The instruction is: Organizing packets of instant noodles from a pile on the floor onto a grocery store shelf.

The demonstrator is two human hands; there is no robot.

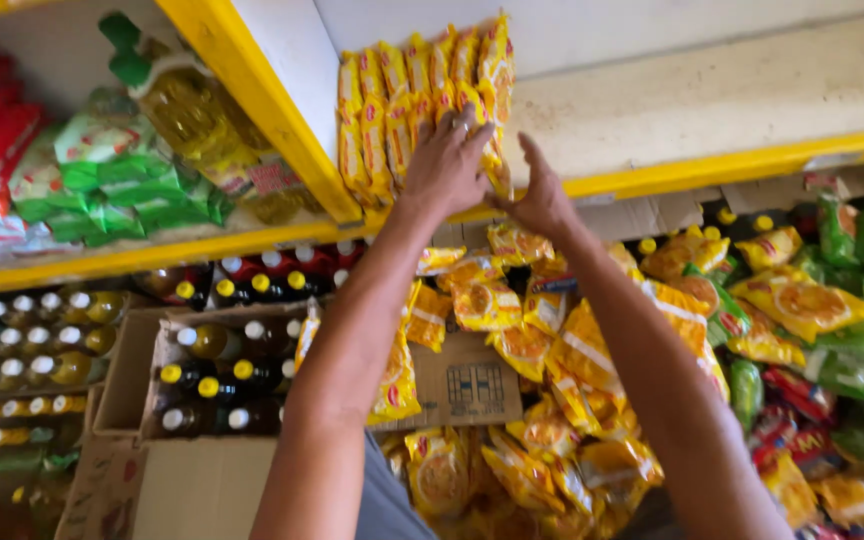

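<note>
A row of yellow snack packets (407, 110) stands upright on a white shelf with a yellow front edge (742, 160). My left hand (447, 165) lies flat against the front of the packets, fingers spread up over them. My right hand (540, 195) presses the right end of the row, thumb raised, at the shelf's edge. Both forearms reach up from the bottom of the view.
Loose yellow packets (552, 400) are heaped below around a cardboard box (472, 385). Green and red packets (842, 330) lie at the right. Boxes of dark bottles with yellow and white caps (222, 370) stand at the left. Green bags and oil bottles (182, 110) fill the left shelf.
</note>
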